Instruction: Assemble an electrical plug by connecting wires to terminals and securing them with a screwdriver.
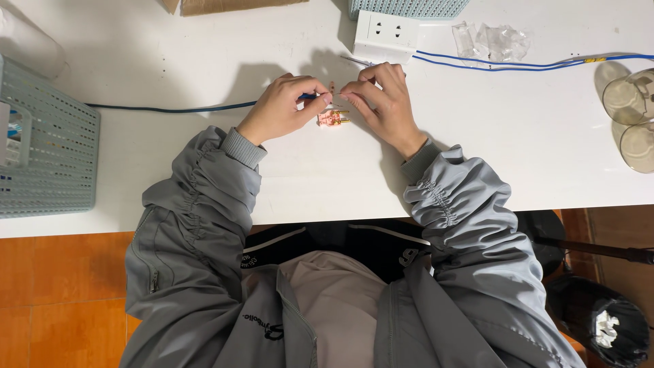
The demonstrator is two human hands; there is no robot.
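Pinching tight: left hand (279,109) nips the end of the blue cable (170,109), right hand (385,102) nips the bared wire tips (332,87) opposite, fingertips nearly meeting. Pink plug insert w/ brass pins (333,118) lies on the white table (204,61) just below both thumbs. Far left, grey mesh basket (48,157), contents unclear. Behind the hands, white socket strip (385,34). Right: loose blue wires (490,65), clear plastic bags (494,41), two glass cups (630,116).
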